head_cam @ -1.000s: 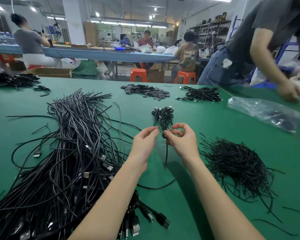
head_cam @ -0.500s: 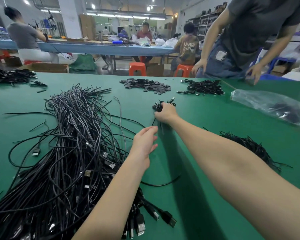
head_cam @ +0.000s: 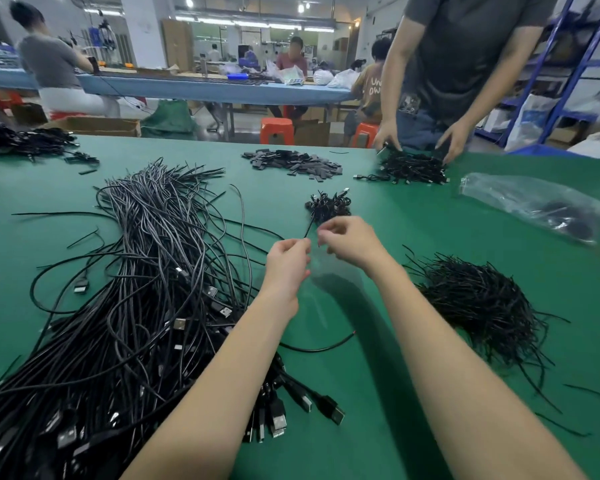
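A thin black tie [head_cam: 310, 227] slants above the green table [head_cam: 395, 375], just in front of a small bundle of coiled cables [head_cam: 328, 206], its lower end pinched between the thumb and forefinger of the left hand [head_cam: 286, 261]. On my remote feed the right hand [head_cam: 352, 242] hovers fingertip-close with its fingers curled, too blurred for me to tell whether it grips the tie. Both hands are lifted off the table, likely to keep the strand free for twisting. Loose ties [head_cam: 478, 299] lie piled near the right arm and long USB cables [head_cam: 146, 271] are heaped by the left, each supply seemingly within one hand's reach.
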Demonstrator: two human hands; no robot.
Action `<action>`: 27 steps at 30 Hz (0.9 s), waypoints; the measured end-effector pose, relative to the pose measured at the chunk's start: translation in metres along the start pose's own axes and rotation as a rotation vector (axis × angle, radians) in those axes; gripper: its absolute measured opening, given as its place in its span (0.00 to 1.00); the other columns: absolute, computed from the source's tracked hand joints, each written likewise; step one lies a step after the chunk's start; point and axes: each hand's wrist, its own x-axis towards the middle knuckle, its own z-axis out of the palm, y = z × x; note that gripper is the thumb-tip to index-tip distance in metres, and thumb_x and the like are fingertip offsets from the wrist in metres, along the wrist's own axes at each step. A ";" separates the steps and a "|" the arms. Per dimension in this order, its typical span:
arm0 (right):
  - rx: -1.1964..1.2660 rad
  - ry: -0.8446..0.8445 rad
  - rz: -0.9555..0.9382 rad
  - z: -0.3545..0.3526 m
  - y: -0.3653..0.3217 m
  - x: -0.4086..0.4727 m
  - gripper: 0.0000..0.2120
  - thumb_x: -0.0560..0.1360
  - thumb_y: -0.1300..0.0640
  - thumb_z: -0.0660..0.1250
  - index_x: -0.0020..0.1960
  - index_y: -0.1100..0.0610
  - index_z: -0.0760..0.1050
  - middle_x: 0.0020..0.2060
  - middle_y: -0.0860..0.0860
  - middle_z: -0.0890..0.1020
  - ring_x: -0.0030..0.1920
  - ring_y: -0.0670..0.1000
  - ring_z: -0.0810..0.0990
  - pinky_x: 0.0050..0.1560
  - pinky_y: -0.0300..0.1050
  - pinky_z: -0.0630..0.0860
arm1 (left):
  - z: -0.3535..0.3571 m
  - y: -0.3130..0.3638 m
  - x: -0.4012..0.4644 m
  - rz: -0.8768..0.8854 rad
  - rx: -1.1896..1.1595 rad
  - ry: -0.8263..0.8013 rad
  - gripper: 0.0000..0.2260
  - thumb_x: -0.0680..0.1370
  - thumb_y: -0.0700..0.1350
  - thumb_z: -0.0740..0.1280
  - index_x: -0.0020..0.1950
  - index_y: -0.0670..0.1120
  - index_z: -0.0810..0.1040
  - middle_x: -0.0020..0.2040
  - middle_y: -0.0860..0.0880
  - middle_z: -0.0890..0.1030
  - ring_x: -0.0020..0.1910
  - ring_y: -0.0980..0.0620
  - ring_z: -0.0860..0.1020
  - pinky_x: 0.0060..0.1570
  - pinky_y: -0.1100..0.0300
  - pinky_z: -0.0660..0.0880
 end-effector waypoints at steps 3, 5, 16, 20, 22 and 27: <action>0.041 -0.257 0.044 0.001 0.001 -0.041 0.05 0.78 0.58 0.68 0.47 0.56 0.83 0.42 0.53 0.88 0.35 0.49 0.82 0.35 0.38 0.75 | 0.003 0.005 -0.003 0.098 0.099 0.012 0.04 0.80 0.45 0.65 0.54 0.47 0.74 0.52 0.50 0.78 0.53 0.51 0.77 0.58 0.51 0.75; 0.020 -0.408 0.039 0.002 -0.002 -0.059 0.05 0.78 0.59 0.68 0.49 0.59 0.83 0.42 0.52 0.88 0.35 0.48 0.82 0.35 0.38 0.76 | 0.005 0.008 -0.004 0.173 0.219 -0.007 0.03 0.80 0.48 0.65 0.52 0.49 0.75 0.51 0.53 0.78 0.53 0.52 0.77 0.52 0.54 0.74; 0.048 -0.726 -0.061 0.030 -0.042 -0.093 0.06 0.76 0.56 0.72 0.42 0.52 0.77 0.26 0.41 0.81 0.29 0.44 0.80 0.31 0.38 0.75 | -0.008 0.028 -0.004 0.504 0.805 -0.073 0.10 0.80 0.55 0.64 0.47 0.50 0.79 0.41 0.59 0.79 0.42 0.65 0.75 0.40 0.71 0.67; 0.054 -0.769 -0.104 0.031 -0.048 -0.097 0.08 0.74 0.59 0.75 0.39 0.52 0.78 0.26 0.44 0.81 0.28 0.44 0.80 0.31 0.37 0.77 | -0.011 0.029 -0.005 0.478 0.873 -0.115 0.11 0.80 0.55 0.64 0.47 0.50 0.81 0.41 0.59 0.80 0.42 0.61 0.76 0.39 0.71 0.66; 0.164 -0.736 -0.080 0.022 -0.046 -0.096 0.05 0.76 0.64 0.72 0.45 0.57 0.79 0.28 0.45 0.83 0.30 0.46 0.82 0.32 0.38 0.79 | -0.015 0.032 -0.005 0.468 0.845 -0.119 0.11 0.80 0.55 0.64 0.46 0.49 0.81 0.40 0.57 0.81 0.42 0.57 0.77 0.41 0.67 0.68; 0.291 -0.679 0.063 0.005 -0.034 -0.092 0.10 0.81 0.66 0.62 0.61 0.63 0.76 0.40 0.56 0.86 0.38 0.55 0.83 0.38 0.42 0.81 | -0.021 0.033 -0.006 0.485 0.761 -0.112 0.12 0.80 0.54 0.64 0.44 0.48 0.81 0.41 0.54 0.83 0.39 0.57 0.78 0.39 0.62 0.70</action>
